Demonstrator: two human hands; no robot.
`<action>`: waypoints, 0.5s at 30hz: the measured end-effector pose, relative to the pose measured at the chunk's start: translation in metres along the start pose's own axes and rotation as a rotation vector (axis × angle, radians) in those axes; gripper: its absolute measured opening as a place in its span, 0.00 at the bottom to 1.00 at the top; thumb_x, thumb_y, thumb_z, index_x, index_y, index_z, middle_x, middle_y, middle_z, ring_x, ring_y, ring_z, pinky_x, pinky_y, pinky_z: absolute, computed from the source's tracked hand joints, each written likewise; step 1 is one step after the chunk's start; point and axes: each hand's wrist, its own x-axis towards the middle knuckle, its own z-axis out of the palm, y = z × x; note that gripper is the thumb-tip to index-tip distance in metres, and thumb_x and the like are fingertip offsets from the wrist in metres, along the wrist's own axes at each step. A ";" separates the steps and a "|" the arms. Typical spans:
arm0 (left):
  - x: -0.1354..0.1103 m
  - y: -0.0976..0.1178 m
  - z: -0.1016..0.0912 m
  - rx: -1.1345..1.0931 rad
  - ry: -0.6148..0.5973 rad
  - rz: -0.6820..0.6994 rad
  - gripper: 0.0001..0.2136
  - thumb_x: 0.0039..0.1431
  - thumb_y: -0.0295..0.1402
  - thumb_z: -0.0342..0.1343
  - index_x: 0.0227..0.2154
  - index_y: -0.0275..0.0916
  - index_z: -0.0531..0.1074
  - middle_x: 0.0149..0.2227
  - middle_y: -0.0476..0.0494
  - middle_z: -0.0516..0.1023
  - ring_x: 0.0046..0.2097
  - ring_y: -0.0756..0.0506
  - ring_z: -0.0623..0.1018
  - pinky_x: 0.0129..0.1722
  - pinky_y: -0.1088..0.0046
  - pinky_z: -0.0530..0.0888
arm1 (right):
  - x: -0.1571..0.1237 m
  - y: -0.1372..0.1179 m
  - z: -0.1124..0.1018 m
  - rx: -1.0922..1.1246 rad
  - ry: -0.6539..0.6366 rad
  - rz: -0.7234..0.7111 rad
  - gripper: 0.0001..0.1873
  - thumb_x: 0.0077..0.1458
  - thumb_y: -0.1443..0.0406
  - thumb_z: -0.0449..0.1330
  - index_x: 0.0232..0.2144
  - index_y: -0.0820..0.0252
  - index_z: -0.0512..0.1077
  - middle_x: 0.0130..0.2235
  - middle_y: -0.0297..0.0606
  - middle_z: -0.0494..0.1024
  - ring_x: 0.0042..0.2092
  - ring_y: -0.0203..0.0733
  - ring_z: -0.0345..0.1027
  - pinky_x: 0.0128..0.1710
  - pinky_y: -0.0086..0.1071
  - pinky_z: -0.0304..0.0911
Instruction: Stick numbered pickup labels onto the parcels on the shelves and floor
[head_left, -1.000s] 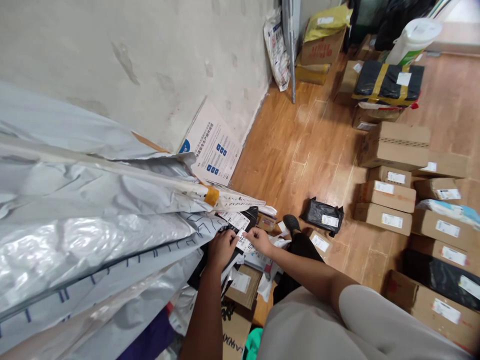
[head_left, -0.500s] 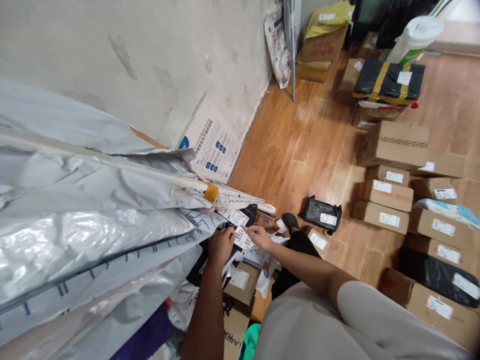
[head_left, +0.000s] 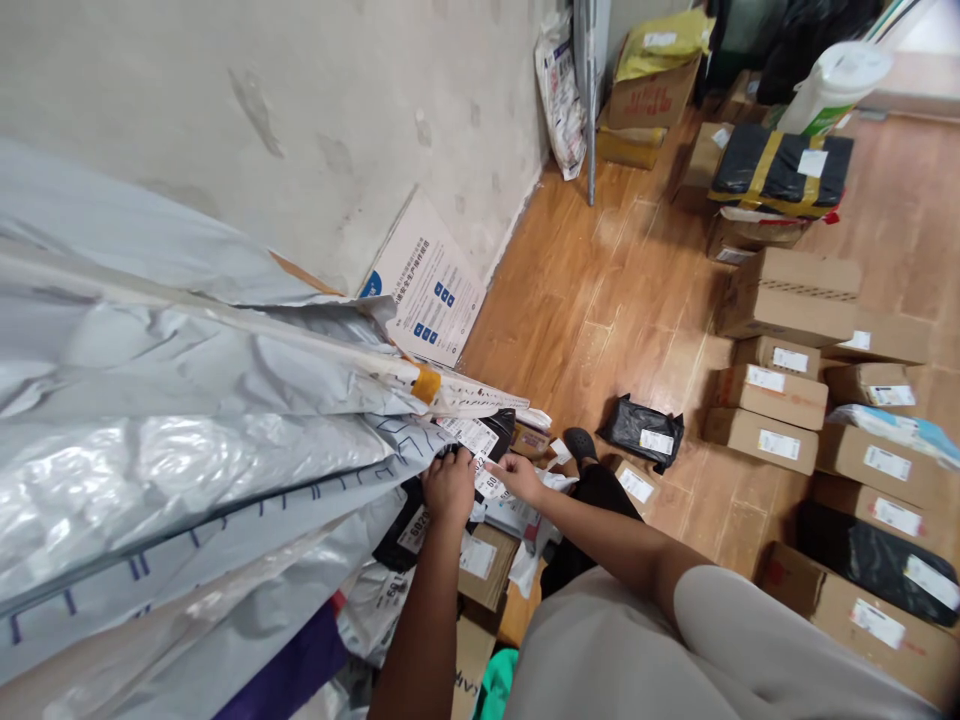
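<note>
My right hand (head_left: 519, 478) pinches a strip of white number labels (head_left: 491, 482), its printed digits partly showing. Close beside it on the left, my left hand (head_left: 450, 485) has its fingers bent at the strip's other end, over the dark parcels. What its fingertips grip is hidden. Just beyond the hands lies a black parcel (head_left: 501, 428) with a white shipping label (head_left: 469, 434). Left of my left wrist, another black parcel (head_left: 391, 530) bears a white number sticker (head_left: 412, 530). Below the hands sits a cardboard box (head_left: 484, 580) with a label.
Large grey-white plastic sheeting (head_left: 187, 460) fills the left side. A printed board (head_left: 431, 285) leans against the wall. A black parcel (head_left: 643, 430) lies on the wooden floor near my shoe (head_left: 579, 443). Stacked cardboard boxes (head_left: 776, 390) line the right.
My left hand has shifted slightly right over the end of the label strip, covering more of it. The number sticker on the black parcel beside my left wrist now shows.
</note>
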 end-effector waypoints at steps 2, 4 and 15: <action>-0.001 0.003 0.002 0.021 0.014 -0.022 0.13 0.64 0.35 0.43 0.36 0.37 0.73 0.36 0.37 0.76 0.40 0.40 0.73 0.47 0.62 0.62 | 0.000 0.000 0.000 0.007 -0.044 0.033 0.29 0.34 0.43 0.66 0.18 0.60 0.62 0.18 0.26 0.62 0.22 0.29 0.51 0.22 0.25 0.48; -0.003 0.005 0.004 0.036 0.029 -0.039 0.13 0.64 0.34 0.43 0.36 0.37 0.73 0.37 0.36 0.75 0.41 0.40 0.72 0.48 0.61 0.62 | -0.001 -0.001 0.000 0.006 -0.057 0.066 0.29 0.30 0.43 0.68 0.18 0.61 0.64 0.18 0.26 0.63 0.22 0.29 0.52 0.22 0.25 0.48; -0.002 0.008 0.003 -0.003 0.064 -0.121 0.11 0.62 0.31 0.47 0.36 0.37 0.74 0.36 0.35 0.73 0.43 0.36 0.71 0.45 0.60 0.65 | -0.017 -0.011 -0.017 -0.128 -0.058 0.308 0.26 0.35 0.44 0.67 0.18 0.60 0.68 0.16 0.29 0.67 0.20 0.33 0.59 0.19 0.27 0.54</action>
